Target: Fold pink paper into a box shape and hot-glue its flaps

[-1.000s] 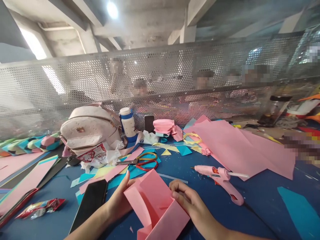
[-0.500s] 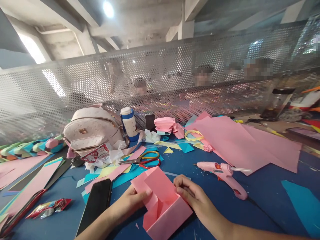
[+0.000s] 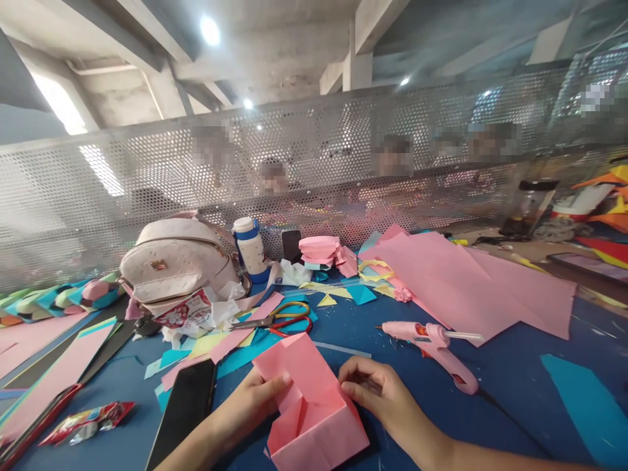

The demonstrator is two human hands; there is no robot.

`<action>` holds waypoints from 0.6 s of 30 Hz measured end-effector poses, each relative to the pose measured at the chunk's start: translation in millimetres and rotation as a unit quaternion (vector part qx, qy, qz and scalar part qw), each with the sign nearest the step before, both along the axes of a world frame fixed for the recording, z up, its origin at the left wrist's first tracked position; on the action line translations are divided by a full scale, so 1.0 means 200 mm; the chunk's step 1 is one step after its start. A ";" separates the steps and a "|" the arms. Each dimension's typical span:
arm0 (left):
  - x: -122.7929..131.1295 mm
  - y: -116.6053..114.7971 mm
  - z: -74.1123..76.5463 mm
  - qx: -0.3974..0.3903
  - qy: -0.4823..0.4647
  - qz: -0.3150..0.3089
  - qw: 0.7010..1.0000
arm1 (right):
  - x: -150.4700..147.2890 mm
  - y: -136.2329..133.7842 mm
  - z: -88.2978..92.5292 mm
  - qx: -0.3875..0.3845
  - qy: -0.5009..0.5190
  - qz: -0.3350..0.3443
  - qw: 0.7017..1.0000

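Note:
A partly folded pink paper box (image 3: 321,435) is in front of me, low in the head view, with one tall flap standing up at its back. My left hand (image 3: 262,392) grips its left side, the thumb pressed on the inner fold and the fingers behind the paper. At the right edge, my right hand (image 3: 375,389) is closed, thumb and fingertips pinched at the paper's rim. Scissors (image 3: 282,318) with red and yellow handles lie just beyond the box. To the right rests a pink hot glue gun (image 3: 432,337), its nozzle pointing left.
A black phone (image 3: 184,412) lies by my left forearm, near a candy wrapper (image 3: 88,422). Behind are a pale backpack (image 3: 179,261), a bottle (image 3: 251,252), paper scraps and large pink sheets (image 3: 471,281). A perforated metal screen (image 3: 314,157) borders the table; people sit beyond it.
The camera view has shifted slightly. The box is tipped a little, its front wall now facing me more. Both hands keep nearly the same places on it.

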State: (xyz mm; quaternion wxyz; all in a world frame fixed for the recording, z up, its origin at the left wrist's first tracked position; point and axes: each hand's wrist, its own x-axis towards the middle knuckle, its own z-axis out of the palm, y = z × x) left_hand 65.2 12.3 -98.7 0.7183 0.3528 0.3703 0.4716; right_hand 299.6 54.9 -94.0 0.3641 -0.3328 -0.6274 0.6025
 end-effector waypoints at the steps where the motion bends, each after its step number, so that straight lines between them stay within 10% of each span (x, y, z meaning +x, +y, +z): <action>1: 0.00 0.00 0.00 0.001 0.001 -0.002 1.000 | 0.00 0.00 0.00 -0.001 -0.004 0.003 1.000; 18: 0.00 0.00 0.02 -0.004 0.018 -0.010 1.000 | 0.00 -0.01 -0.02 0.011 -0.027 0.024 0.999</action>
